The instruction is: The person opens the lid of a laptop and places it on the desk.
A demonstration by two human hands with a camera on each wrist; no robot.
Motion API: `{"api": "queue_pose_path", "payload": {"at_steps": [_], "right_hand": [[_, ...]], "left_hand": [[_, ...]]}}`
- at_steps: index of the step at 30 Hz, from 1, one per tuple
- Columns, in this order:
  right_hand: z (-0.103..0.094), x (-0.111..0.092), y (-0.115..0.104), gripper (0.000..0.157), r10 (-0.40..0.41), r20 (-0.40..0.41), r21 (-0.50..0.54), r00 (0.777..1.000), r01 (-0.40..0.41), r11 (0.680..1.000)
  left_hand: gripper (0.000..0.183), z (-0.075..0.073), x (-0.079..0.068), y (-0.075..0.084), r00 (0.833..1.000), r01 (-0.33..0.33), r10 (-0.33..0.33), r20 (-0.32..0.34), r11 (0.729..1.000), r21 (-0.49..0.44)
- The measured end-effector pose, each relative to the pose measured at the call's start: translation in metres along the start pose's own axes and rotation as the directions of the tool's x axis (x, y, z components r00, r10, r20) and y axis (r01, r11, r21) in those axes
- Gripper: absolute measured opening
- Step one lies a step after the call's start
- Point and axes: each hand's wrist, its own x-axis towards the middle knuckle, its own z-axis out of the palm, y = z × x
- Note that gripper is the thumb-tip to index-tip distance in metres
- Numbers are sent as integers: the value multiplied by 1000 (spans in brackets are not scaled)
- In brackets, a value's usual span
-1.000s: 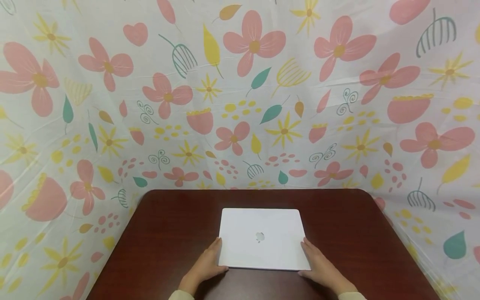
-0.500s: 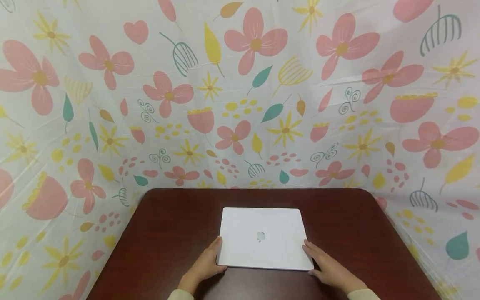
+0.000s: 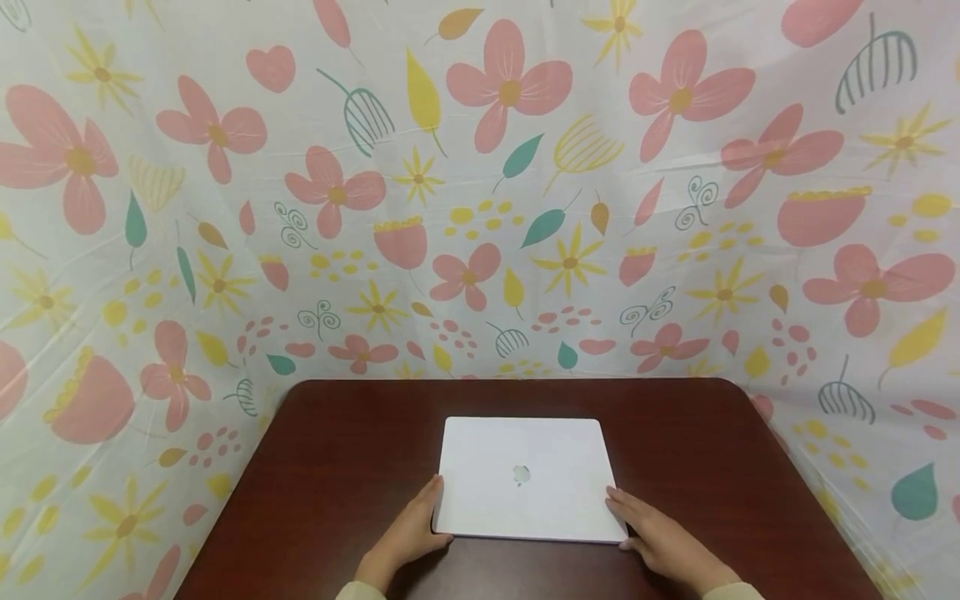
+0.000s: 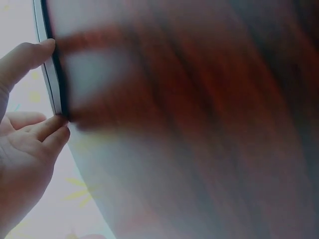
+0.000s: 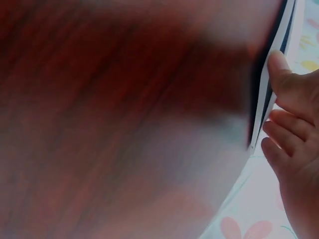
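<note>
A silver laptop with an apple logo lies on the dark red table, its lid down or nearly down. At its left front corner my left hand holds it, fingers along the side and thumb at the front edge. My right hand grips the opposite front corner, with the thumb on the front edge and the fingers at the side. In the right wrist view a dark line separates two pale layers along the laptop's edge.
The table has rounded back corners. A white cloth printed with pink flowers, yellow stars and green leaves hangs behind it and along both sides.
My right hand has shifted slightly outward to the right. The laptop's front edge looks a little wider than before, while its back edge stays almost the same. My left hand has barely moved.
</note>
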Motion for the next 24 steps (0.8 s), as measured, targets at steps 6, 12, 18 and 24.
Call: {"api": "queue_pose_path", "payload": {"at_steps": [6, 12, 18, 24], "right_hand": [[2, -2, 0, 55, -67, -77, -61, 995, 62, 996], [2, -3, -3, 50, -107, -110, -111, 988, 95, 989], [0, -2, -6, 48, -80, -94, -121, 992, 69, 990], [0, -4, -6, 41, -82, -111, -136, 990, 66, 989]], "left_hand": [[91, 1, -1, -2, 1000, -7, 7, -13, 1000, 0], [92, 2, -2, -3, 1000, -5, 5, -19, 1000, -4], [91, -1, -8, -6, 999, 11, -12, -30, 999, -37], [92, -6, -12, -11, 999, 35, -36, -19, 999, -24]]}}
